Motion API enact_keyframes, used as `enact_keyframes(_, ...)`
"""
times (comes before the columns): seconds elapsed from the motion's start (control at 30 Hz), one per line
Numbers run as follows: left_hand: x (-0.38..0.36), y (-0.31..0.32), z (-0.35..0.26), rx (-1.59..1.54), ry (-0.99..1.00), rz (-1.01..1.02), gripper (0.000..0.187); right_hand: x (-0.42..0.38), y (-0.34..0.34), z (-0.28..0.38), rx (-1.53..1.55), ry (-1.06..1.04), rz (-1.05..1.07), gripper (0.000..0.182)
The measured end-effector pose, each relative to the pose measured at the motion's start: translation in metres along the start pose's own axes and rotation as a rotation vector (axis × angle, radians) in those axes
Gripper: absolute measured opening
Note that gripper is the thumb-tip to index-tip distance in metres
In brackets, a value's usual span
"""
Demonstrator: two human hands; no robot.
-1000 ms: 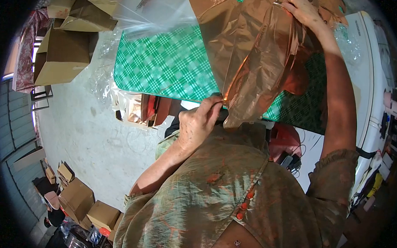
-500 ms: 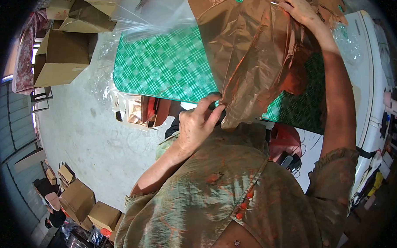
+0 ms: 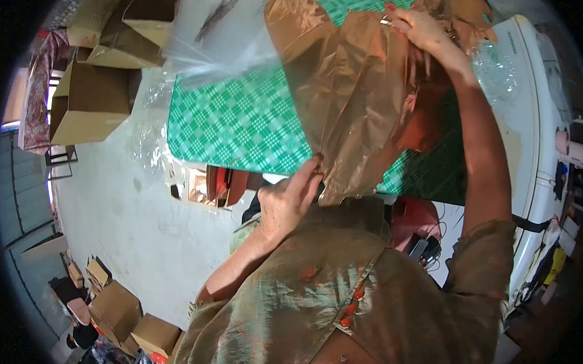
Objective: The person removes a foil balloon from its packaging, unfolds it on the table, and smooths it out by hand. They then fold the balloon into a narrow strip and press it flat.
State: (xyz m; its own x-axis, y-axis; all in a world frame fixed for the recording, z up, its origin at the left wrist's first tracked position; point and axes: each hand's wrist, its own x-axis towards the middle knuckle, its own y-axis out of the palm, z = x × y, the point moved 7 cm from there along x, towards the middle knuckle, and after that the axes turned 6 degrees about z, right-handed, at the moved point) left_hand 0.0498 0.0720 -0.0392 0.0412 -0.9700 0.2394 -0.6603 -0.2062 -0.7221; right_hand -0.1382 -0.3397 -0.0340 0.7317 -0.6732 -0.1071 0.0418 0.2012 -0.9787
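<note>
Bright daylight, strong fisheye curvature, black vignetted corners, slight motion blur.

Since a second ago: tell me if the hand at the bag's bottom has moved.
Yes, slightly. The left hand has slid down, from level with the green checked table's near edge to below it, pinching the brown plastic bag.

**Green check table, grey floor**

In front of me stands the table (image 3: 242,126), covered in a green-and-white checked cloth. Clear plastic (image 3: 213,31) lies on its far corner, spilling over the edge. Beside the table, the bare concrete floor (image 3: 142,222) carries open cardboard boxes (image 3: 92,101) at one end and more boxes (image 3: 117,307) at the other.
</note>
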Motion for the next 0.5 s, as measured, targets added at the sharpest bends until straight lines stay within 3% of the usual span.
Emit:
enact_keyframes(0.07, -0.003, 0.003, -0.001, 0.117, 0.098, -0.046, 0.04, -0.003, -0.005, 0.008, -0.008, 0.03, -0.015, 0.035)
enact_keyframes(0.13, -0.002, -0.003, -0.012, 0.259, 0.152, 0.048, 0.041, -0.01, -0.014, 0.021, 0.057, 0.002, -0.071, 0.033)
enact_keyframes(0.33, 0.027, -0.019, -0.034, 0.141, 0.338, -0.031, 0.038, -0.014, -0.021, 0.027, 0.005, 0.101, -0.032, 0.031)
enact_keyframes(0.5, 0.042, -0.004, -0.028, 0.052, 0.397, 0.055, 0.029, -0.012, -0.023, 0.027, 0.019, 0.072, -0.056, 0.031)
